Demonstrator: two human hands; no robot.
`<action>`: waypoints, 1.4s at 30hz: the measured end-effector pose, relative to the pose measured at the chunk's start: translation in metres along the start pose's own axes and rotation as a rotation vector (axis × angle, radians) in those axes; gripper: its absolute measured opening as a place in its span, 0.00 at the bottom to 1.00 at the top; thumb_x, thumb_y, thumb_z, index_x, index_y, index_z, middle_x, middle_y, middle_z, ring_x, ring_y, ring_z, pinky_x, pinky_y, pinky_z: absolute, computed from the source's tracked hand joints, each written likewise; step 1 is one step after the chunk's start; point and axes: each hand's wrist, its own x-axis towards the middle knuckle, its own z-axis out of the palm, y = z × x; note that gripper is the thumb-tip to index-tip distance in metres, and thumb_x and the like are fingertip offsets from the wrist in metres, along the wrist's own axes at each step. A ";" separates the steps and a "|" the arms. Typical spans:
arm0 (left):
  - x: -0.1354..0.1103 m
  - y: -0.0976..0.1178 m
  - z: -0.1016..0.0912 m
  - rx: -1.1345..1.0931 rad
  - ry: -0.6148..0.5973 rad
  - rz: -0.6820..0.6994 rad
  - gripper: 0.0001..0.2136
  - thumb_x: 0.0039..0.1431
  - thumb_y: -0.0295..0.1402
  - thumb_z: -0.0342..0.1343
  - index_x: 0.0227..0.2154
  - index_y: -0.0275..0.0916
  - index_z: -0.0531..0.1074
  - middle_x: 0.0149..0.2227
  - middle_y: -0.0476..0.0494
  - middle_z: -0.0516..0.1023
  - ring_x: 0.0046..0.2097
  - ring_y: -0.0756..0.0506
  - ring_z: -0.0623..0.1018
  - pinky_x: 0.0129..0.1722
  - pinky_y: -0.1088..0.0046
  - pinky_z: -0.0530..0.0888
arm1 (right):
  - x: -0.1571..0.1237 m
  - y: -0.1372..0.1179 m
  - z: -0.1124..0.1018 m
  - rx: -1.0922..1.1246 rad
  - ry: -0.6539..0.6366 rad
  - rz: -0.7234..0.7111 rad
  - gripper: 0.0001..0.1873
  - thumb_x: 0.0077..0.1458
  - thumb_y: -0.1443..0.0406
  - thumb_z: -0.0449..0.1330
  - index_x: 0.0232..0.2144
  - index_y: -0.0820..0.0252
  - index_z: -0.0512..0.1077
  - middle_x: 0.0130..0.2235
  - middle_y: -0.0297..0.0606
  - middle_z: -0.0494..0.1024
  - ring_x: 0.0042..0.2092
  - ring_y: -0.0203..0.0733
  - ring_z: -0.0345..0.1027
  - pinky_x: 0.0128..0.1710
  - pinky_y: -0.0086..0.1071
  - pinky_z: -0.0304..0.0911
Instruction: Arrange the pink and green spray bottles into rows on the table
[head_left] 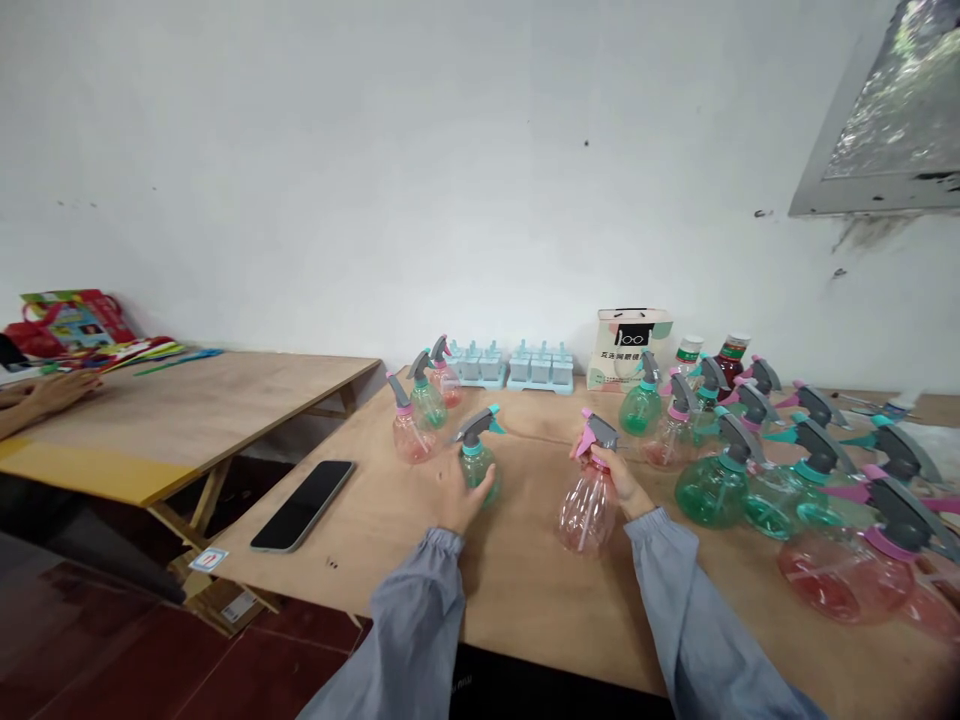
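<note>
My left hand (pixel 456 494) is closed round the body of a green spray bottle (pixel 480 470) with a grey and teal trigger head; its thumb shows on the near side, and its other fingers are partly hidden. My right hand (pixel 621 478) grips a clear pink spray bottle (pixel 585 515) at the neck, just under its grey and pink trigger head. This pink bottle is slightly tilted. Left of my left hand, a pink spray bottle (pixel 412 436), a green one (pixel 428 403) and another pink one (pixel 448 384) stand in a row.
Several green and pink spray bottles (pixel 712 490) crowd the right side. Pale blue ice-pop moulds (pixel 540 368), a paper bag (pixel 628 350) and red-brown bottles (pixel 731 360) stand by the wall. A phone (pixel 304 506) lies left. Another person's hands (pixel 64 390) rest at a neighbouring table (pixel 247 400).
</note>
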 end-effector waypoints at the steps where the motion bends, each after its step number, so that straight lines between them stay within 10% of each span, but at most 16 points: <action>1: -0.003 0.004 0.005 -0.014 -0.006 -0.012 0.26 0.58 0.48 0.56 0.54 0.39 0.65 0.50 0.32 0.76 0.54 0.35 0.77 0.54 0.50 0.72 | -0.001 -0.001 0.001 0.003 -0.006 0.008 0.24 0.42 0.46 0.65 0.38 0.54 0.76 0.32 0.39 0.82 0.36 0.46 0.76 0.34 0.36 0.68; 42: -0.014 0.014 0.020 -0.004 -0.094 -0.045 0.29 0.59 0.48 0.56 0.58 0.39 0.61 0.56 0.31 0.73 0.59 0.35 0.72 0.58 0.51 0.68 | -0.024 -0.010 0.003 -0.143 0.269 -0.179 0.24 0.40 0.43 0.67 0.26 0.55 0.73 0.25 0.33 0.77 0.30 0.42 0.70 0.32 0.35 0.68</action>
